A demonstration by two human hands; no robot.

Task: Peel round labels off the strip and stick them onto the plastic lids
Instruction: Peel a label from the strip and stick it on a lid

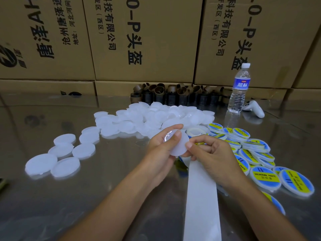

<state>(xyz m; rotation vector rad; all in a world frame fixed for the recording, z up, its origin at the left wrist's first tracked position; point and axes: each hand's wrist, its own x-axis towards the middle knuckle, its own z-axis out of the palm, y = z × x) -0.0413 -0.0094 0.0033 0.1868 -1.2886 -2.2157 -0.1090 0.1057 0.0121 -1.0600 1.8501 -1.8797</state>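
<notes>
On the table (pixel 52 206), the heap of bare lids (pixel 156 117) sits centre-back and spills left, with the labelled lids (pixel 251 150) banked on the right. Between them the left hand (pixel 161 148) holds a lid (pixel 179 145) beside the right hand (pixel 212 153), and the strip (pixel 201 197) runs from under them to the near edge. Behind the heap stand cardboard cores (pixel 173 94), to their right the bottle (pixel 238 89) with a controller (pixel 255 108) just beside it, all in front of stacked cartons (pixel 147 40).

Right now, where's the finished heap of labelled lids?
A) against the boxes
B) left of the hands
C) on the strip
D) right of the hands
D: the blue-and-yellow labelled lids lie heaped to the right of the right hand, which holds the strip. The plain lids spread left and behind, with one bare lid in the left hand.
</notes>
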